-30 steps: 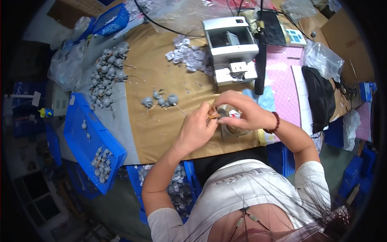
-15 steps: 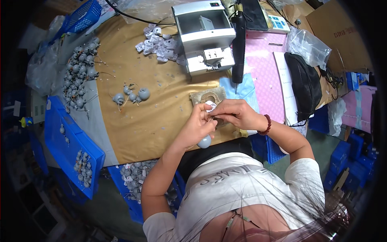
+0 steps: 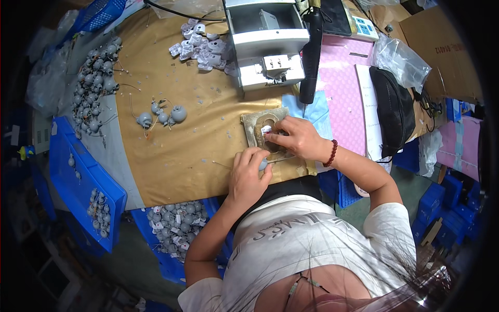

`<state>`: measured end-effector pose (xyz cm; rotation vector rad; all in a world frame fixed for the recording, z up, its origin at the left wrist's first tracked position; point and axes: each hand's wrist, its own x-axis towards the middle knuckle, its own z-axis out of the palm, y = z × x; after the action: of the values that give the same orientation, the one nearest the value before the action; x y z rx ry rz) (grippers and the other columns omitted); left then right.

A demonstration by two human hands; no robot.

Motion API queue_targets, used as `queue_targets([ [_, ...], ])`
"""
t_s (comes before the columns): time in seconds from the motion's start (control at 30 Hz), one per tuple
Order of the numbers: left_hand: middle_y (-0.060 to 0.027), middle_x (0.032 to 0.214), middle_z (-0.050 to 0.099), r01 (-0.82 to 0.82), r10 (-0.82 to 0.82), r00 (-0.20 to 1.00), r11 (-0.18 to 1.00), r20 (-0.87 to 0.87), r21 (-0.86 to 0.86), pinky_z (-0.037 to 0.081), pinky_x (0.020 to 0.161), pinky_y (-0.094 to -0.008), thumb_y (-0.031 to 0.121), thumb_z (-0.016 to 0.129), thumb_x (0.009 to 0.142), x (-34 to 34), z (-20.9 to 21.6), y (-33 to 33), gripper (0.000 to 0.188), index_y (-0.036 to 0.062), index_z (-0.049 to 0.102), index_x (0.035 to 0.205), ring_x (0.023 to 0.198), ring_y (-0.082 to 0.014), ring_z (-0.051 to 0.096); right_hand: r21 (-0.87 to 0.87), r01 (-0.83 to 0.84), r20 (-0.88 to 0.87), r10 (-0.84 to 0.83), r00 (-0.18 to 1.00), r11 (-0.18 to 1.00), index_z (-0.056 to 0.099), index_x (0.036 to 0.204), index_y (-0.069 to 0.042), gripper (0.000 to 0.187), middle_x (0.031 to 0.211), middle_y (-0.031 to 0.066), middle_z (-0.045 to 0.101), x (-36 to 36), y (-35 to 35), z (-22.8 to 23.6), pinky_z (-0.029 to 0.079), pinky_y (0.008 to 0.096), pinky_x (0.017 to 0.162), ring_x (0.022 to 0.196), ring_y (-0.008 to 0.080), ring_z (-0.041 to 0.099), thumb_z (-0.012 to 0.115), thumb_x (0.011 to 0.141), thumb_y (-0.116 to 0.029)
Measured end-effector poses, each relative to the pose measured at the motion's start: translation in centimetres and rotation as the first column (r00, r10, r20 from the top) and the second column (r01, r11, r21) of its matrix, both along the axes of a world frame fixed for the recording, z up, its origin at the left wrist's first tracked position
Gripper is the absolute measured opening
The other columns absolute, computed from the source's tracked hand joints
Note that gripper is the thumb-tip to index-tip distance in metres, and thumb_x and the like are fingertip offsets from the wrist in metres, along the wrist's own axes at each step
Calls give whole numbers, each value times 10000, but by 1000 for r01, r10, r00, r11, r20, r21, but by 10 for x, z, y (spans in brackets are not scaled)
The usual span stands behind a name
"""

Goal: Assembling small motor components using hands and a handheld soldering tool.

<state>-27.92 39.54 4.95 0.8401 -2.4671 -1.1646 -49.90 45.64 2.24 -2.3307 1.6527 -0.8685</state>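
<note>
My left hand (image 3: 249,176) is curled around a grey ball (image 3: 263,164) with a thin wire, low at the front of the table. Most of that ball is hidden under my fingers. Just beyond it lies a square, tan fixture block (image 3: 250,120) with a rounded recess. A small white plastic piece (image 3: 266,129) sits at this recess, and my right hand (image 3: 304,139) pinches at it with thumb and forefinger. Further left on the brown cover rest a few grey balls (image 3: 178,113) with wires.
A silver machine (image 3: 270,39) stands behind the block, beside a hanging black electric screwdriver (image 3: 311,62). White plastic parts (image 3: 208,52) are heaped left of it. Wired grey balls (image 3: 96,78) pile at the far left, above a blue tray (image 3: 86,177). A black pouch (image 3: 395,112) lies right.
My hands have parted. The right one has carried the white piece down to the fixture block; the left one has lowered onto the grey ball at the table's front.
</note>
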Motion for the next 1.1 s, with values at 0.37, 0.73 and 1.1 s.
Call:
queue_targets([
  [0.37, -136, 1329, 530, 83, -27, 987, 929, 157, -360, 409, 1001, -488, 32, 647, 757, -13, -5, -5, 540, 34, 581, 1294, 1216, -355, 493, 166, 0, -96, 16, 995, 986, 708, 1070, -115, 317, 1000, 54, 609, -2, -1, 20, 530, 345, 741, 910, 232, 598, 650, 759, -131],
  [0.73, -153, 1276, 588, 186, -28, 964, 780, 263, -598, 453, 922, -401, 93, 576, 841, -22, -21, -2, 458, -22, 581, 1285, 1197, -303, 542, 510, 35, 470, -312, 826, 860, 626, 1169, -43, 375, 1116, 109, 592, -20, 5, 22, 533, 321, 868, 1028, 253, 606, 661, 807, 52],
  [1.1, -180, 1263, 588, 193, -118, 979, 793, 166, -577, 455, 939, -406, 74, 558, 853, -15, -29, -9, 434, -41, 578, 1271, 1210, -302, 543, 482, -49, 858, -460, 228, 875, 574, 1213, -5, 359, 1121, 38, 583, 4, 7, -12, 524, 252, 806, 965, 95, 602, 660, 873, 75],
])
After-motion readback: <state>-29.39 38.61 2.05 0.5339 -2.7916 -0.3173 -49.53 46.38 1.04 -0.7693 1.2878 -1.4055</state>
